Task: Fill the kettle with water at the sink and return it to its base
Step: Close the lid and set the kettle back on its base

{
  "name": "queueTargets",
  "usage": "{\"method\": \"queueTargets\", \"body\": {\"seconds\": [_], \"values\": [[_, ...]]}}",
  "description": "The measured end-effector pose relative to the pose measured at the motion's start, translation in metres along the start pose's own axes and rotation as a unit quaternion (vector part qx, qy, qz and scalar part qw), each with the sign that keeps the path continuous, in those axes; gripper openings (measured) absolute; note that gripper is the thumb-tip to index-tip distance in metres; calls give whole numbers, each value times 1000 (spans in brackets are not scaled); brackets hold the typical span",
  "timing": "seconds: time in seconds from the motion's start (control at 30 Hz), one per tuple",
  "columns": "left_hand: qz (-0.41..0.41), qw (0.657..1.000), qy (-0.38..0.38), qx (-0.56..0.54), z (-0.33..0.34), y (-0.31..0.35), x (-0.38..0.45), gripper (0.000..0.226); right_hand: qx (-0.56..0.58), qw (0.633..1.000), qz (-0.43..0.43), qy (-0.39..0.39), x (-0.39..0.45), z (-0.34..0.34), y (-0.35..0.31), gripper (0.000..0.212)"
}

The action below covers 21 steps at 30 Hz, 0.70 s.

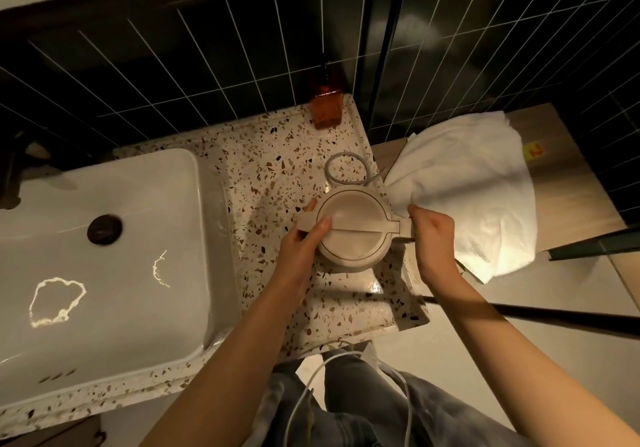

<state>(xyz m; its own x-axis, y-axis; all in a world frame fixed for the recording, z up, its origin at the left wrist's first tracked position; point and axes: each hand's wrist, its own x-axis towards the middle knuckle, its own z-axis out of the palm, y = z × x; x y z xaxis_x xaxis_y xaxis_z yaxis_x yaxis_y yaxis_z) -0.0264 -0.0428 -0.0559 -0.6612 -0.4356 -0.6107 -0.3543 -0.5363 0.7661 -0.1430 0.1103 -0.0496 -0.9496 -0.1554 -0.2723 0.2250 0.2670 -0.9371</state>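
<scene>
A cream electric kettle [353,235] with a closed lid stands on the speckled terrazzo counter [273,176], right of the white sink [104,256]. My right hand [431,239] is wrapped around the kettle's handle on its right side. My left hand [304,239] rests on the lid and spout side, thumb lying across the lid. The base is hidden under the kettle; its grey cord [343,173] loops on the counter just behind. The sink's dark drain [104,229] is visible; the tap is mostly out of view at the left edge.
An amber bottle [326,109] stands at the counter's back corner against the dark tiled wall. A white towel [464,197] lies on a wooden shelf to the right. A white cable [311,387] hangs in front of my legs.
</scene>
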Motion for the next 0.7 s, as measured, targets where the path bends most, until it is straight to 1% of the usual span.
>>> {"method": "queueTargets", "body": {"seconds": [0.1, 0.23, 0.43, 0.6, 0.7], "values": [[2, 1000, 4, 12, 2, 0, 6, 63, 1, 1000, 6, -4, 7, -1, 3, 43], [11, 999, -20, 47, 3, 3, 11, 61, -7, 1000, 13, -16, 6, -6, 9, 41], [24, 997, -16, 76, -3, 7, 10, 56, -46, 996, 38, -73, 12, -9, 5, 42], [34, 996, 1, 79, 1, 6, 10, 53, -33, 996, 37, -68, 10, -8, 8, 45], [39, 997, 11, 73, 3, 3, 9, 51, -20, 997, 41, -68, 9, -9, 9, 37]]}}
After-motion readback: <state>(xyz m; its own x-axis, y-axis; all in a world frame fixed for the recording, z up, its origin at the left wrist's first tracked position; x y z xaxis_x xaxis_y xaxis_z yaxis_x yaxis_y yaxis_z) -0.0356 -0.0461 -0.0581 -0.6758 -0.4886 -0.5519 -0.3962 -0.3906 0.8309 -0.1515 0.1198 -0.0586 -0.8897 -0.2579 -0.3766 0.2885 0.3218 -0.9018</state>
